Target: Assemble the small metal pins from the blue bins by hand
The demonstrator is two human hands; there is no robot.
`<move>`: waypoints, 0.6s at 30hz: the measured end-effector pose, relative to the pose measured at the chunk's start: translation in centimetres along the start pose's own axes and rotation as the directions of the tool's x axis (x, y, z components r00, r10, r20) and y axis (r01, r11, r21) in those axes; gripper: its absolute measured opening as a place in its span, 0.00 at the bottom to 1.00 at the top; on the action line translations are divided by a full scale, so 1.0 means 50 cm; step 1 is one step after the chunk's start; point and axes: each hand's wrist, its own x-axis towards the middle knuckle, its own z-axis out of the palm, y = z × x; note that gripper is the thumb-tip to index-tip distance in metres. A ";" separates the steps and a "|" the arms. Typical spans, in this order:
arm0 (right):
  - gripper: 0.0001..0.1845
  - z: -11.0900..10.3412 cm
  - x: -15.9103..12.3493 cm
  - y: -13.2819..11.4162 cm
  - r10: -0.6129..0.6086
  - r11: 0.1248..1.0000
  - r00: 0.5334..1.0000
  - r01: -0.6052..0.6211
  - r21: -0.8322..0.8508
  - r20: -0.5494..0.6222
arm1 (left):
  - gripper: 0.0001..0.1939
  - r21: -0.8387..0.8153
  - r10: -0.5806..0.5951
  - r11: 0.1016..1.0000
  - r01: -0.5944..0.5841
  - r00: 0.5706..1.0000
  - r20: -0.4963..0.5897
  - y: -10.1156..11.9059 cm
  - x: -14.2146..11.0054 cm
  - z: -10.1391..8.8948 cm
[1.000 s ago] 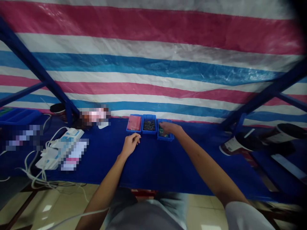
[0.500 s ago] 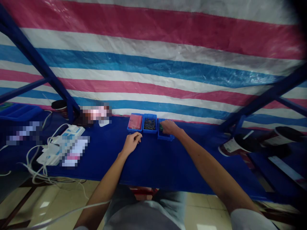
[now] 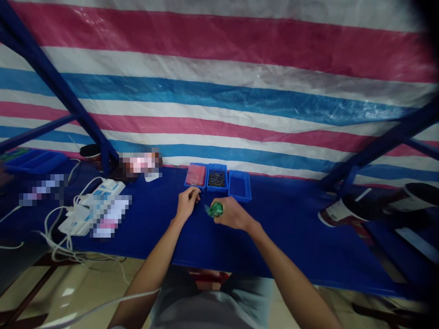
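Observation:
My right hand (image 3: 233,213) is closed around a crumpled green plastic packet (image 3: 216,209), held above the blue table in front of the bins. My left hand (image 3: 187,201) rests near the front of the left bin, its fingers curled together; whatever they may hold is too small to make out. Three small blue bins stand in a row. Pink-red packets (image 3: 196,174) fill the left bin, dark metal screws or nails (image 3: 216,178) lie in the middle bin, and the right bin (image 3: 239,199) shows a bare bottom.
White power strips (image 3: 103,194) with tangled cables lie on the left of the blue table (image 3: 291,237). A blue divided tray (image 3: 36,161) sits at the far left. Dark cups (image 3: 338,211) stand on the right. A striped tarp (image 3: 219,109) and blue frame posts rise behind.
My right hand has come out of the right bin with the green packet and moved toward me and left. The right bin's bottom now shows. My left hand has barely moved.

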 end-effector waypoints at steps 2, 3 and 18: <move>0.08 0.046 0.011 0.001 0.009 0.999 0.999 -0.007 -0.036 0.033 | 0.18 0.002 -0.010 1.000 0.010 1.000 -0.013 -0.002 0.001 -0.002; 0.10 0.061 0.018 0.006 0.017 0.998 1.000 -0.016 -0.064 0.020 | 0.18 0.000 -0.017 1.000 0.017 1.000 -0.022 -0.003 0.001 -0.003; 0.51 0.088 -0.019 0.061 -0.022 0.991 0.974 0.052 0.125 -0.226 | 0.16 0.186 0.024 0.982 -0.021 1.000 -0.015 0.008 -0.002 0.003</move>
